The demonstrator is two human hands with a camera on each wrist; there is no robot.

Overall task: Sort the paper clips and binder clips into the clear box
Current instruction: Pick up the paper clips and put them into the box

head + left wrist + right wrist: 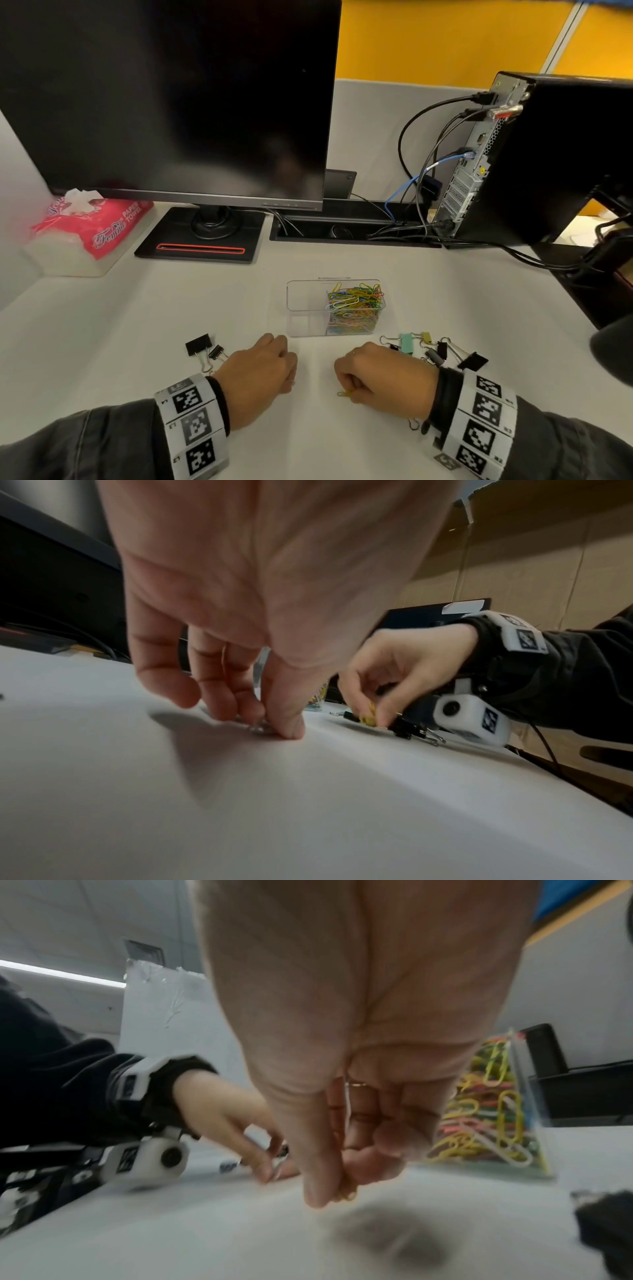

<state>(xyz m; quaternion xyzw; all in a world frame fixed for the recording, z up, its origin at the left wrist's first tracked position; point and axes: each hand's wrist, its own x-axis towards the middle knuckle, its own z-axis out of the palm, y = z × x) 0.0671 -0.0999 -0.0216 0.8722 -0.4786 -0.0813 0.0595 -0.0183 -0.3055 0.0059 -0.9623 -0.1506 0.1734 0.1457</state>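
Note:
The clear box stands mid-table; its right compartment holds a heap of coloured paper clips and its left one looks bare. My right hand pinches a yellow paper clip just above the table, in front of the box; the right wrist view shows the yellow paper clip between thumb and fingers. My left hand is curled down onto the table and pinches a pale paper clip. Two black binder clips lie left of it. Several binder clips lie behind my right hand.
A monitor on its black stand fills the back left, with a pink tissue pack beside it. A computer tower with cables stands back right. The table edge runs along the right.

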